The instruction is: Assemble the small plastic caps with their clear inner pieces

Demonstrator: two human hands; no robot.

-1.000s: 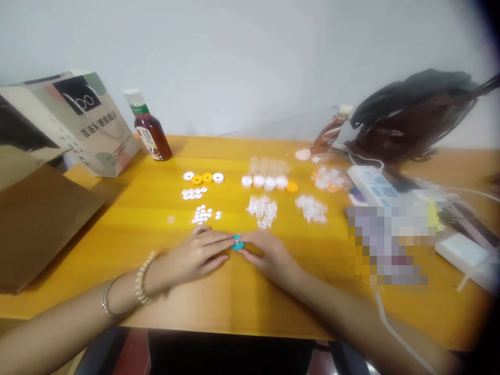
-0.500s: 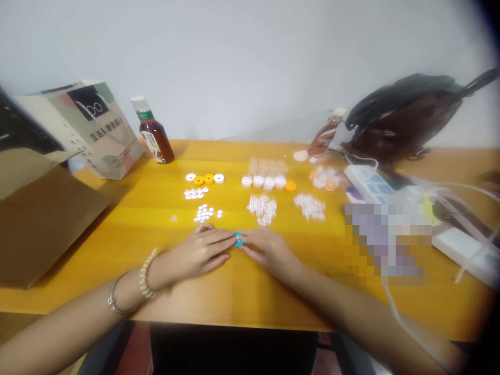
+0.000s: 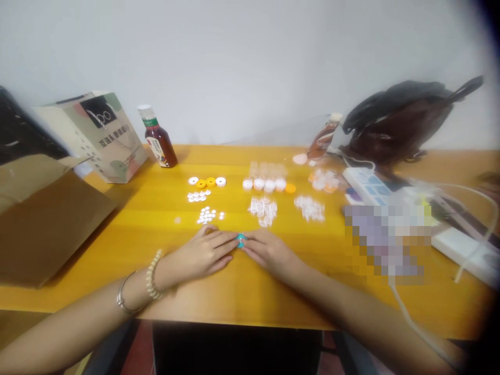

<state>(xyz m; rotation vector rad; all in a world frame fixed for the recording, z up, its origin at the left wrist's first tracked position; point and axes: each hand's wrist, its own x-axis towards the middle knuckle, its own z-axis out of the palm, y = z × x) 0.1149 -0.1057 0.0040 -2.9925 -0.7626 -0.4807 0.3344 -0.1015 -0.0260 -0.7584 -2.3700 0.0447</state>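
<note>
A small teal round piece (image 3: 240, 239) lies on the yellow wooden table (image 3: 250, 291) near its front edge. The fingertips of my left hand (image 3: 203, 254) and my right hand (image 3: 267, 252) meet on it from either side and pinch it. My left wrist wears a bead bracelet and a metal bangle. Just beyond my fingers lie groups of small white pieces (image 3: 209, 214), white lattice-like pieces (image 3: 263, 209) and white and orange rings (image 3: 207, 182).
A paper bag (image 3: 99, 136) and a brown bottle (image 3: 158, 141) stand at the back left, a cardboard box (image 3: 42, 219) at the left edge. A second bottle (image 3: 322, 139), a dark bag (image 3: 402, 122) and a power strip (image 3: 371, 185) with cables lie at the right.
Both hands stay on the teal piece. The view has shifted slightly, so the things on the table sit a little lower and further right in the picture.
</note>
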